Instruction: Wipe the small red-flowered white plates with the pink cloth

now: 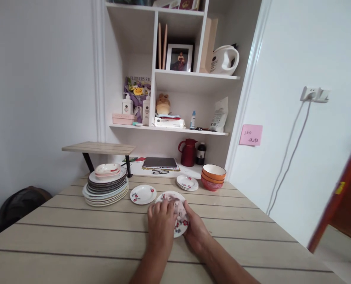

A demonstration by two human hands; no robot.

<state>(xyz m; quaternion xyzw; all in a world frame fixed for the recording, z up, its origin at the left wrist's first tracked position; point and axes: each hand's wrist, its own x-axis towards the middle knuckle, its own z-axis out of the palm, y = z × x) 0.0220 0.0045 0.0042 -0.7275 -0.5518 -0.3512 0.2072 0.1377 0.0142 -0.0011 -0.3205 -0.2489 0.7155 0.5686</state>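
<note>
The right hand grips the plate; the left hand grasps the pink cloth on it. Nested bowls stand right, beyond the plate.

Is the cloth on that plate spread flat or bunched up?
Bunched up: the cloth shows crumpled folds beside the left hand, and part of the plate, with red flowers, lies uncovered.

White shelving stands at 12 o'clock, pale wall at 2 o'clock, slatted table at 6 o'clock.
</note>
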